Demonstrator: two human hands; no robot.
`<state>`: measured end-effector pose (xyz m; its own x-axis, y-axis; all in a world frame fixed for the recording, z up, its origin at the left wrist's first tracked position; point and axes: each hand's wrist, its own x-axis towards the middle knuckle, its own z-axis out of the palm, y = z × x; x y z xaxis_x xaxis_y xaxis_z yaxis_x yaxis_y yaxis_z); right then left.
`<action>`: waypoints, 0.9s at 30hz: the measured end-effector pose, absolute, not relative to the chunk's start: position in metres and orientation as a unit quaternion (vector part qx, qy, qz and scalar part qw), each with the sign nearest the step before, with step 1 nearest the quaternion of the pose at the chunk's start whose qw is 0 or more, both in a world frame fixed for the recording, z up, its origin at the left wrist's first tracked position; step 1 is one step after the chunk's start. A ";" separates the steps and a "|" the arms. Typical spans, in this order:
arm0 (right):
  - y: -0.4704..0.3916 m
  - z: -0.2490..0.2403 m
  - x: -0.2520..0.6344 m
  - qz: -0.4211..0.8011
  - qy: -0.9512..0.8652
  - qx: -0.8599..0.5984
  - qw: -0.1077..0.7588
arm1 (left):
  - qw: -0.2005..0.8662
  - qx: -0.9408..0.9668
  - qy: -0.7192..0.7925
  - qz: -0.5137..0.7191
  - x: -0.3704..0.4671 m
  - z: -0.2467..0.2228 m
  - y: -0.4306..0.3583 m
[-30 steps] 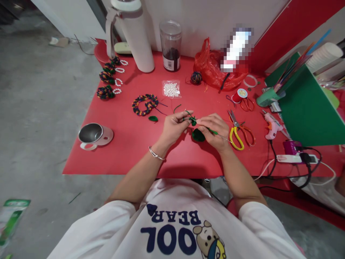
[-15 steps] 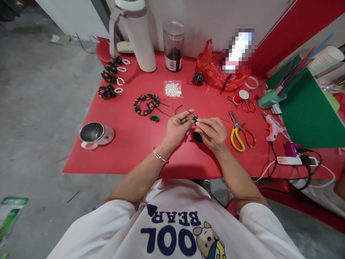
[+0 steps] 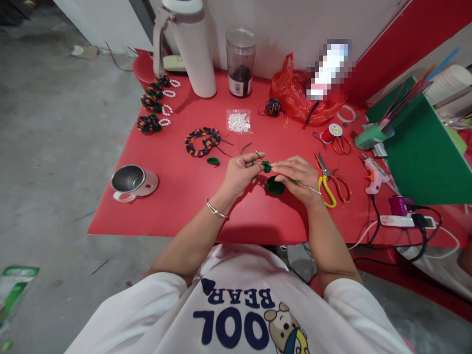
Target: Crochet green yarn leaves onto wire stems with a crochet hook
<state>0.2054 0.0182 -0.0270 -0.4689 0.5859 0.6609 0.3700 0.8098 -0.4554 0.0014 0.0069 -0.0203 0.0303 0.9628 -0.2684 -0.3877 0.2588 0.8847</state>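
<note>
Over the middle of the red table (image 3: 177, 196), my left hand (image 3: 241, 173) pinches a small green crocheted piece (image 3: 266, 167), with green yarn looped over its fingers. My right hand (image 3: 299, 180) holds a thin metal crochet hook (image 3: 311, 187) with a green grip, its tip at the green piece. A small ball of dark green yarn (image 3: 275, 186) lies on the table just under and between both hands. A finished green leaf (image 3: 213, 161) lies a little to the left of my left hand.
A multicoloured crocheted ring (image 3: 202, 141), a bag of white beads (image 3: 239, 121), several small crocheted flowers with pearl loops (image 3: 151, 103), a steel cup (image 3: 129, 181), a white flask (image 3: 191, 46), a jar (image 3: 240, 61), scissors (image 3: 332, 183), a glue gun (image 3: 374, 174) and a red bag (image 3: 295, 93) surround the hands.
My right hand has drawn the hook out to the right and back again, working the green piece. The green yarn ball shows more from under the hand now.
</note>
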 end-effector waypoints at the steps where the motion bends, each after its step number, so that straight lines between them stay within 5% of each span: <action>1: 0.018 -0.025 0.205 0.134 -0.843 -0.282 0.438 | 0.636 0.323 0.468 0.522 0.001 -0.020 0.007; 10: 0.012 -0.011 0.204 0.184 -0.817 -0.268 0.475 | 0.616 0.385 0.456 0.514 0.002 -0.016 0.006; 27: 0.009 -0.004 0.212 0.281 -0.792 -0.253 0.479 | 0.738 0.411 0.373 0.383 -0.016 -0.014 0.007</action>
<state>0.2119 0.0088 -0.0040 -0.4141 0.6700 0.6162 0.1320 0.7140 -0.6876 -0.0156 0.0067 -0.0142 0.4282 0.8725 -0.2353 -0.2598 0.3682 0.8927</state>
